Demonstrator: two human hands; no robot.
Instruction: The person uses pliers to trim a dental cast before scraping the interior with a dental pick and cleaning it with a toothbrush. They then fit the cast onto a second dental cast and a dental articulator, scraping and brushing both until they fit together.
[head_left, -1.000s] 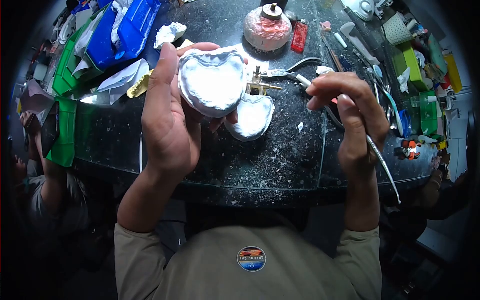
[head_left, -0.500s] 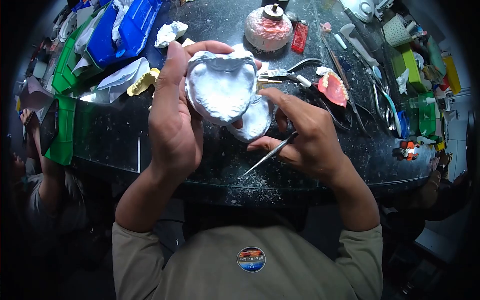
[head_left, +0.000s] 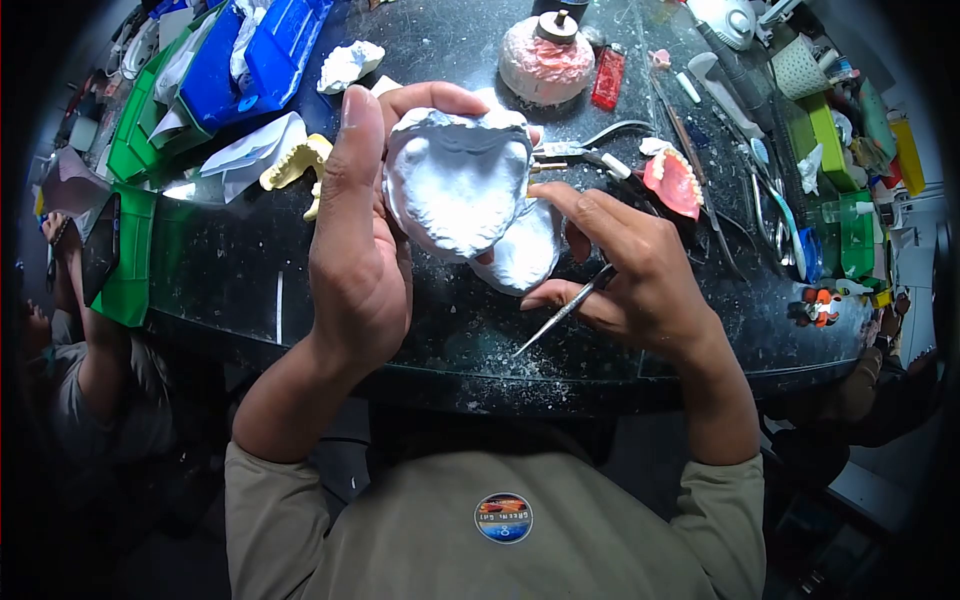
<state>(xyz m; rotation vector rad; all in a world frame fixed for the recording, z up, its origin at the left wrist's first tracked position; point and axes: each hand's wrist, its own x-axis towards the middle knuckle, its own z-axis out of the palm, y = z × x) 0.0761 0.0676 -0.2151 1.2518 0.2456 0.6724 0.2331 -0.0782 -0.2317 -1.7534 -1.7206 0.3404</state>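
Note:
My left hand [head_left: 352, 235] is closed round a white plaster dental cast [head_left: 457, 185], thumb along its left side and fingers behind it. A second, smaller-looking plaster cast [head_left: 525, 255] sits partly hidden behind its lower right. The index finger and thumb of my right hand [head_left: 625, 255] are at the edges of this second cast and appear to grip it. The same hand also holds a slim metal carving tool [head_left: 562, 312], its pointed tip angled down to the left over white crumbs [head_left: 515, 368] on the dark bench [head_left: 430, 345].
Yellow dental arch model [head_left: 293, 165], papers and blue bin [head_left: 270, 75] lie left. A pink denture [head_left: 673, 183], pliers [head_left: 600, 135], red lighter [head_left: 607, 78] and round plaster-coated burner-like pot [head_left: 545, 65] lie beyond my hands. Toothbrush [head_left: 785, 215] and tools lie right. People sit at both sides.
Both hands and the two casts have shifted slightly right and down, the right hand a little more. The view itself has moved slightly. The grips look the same.

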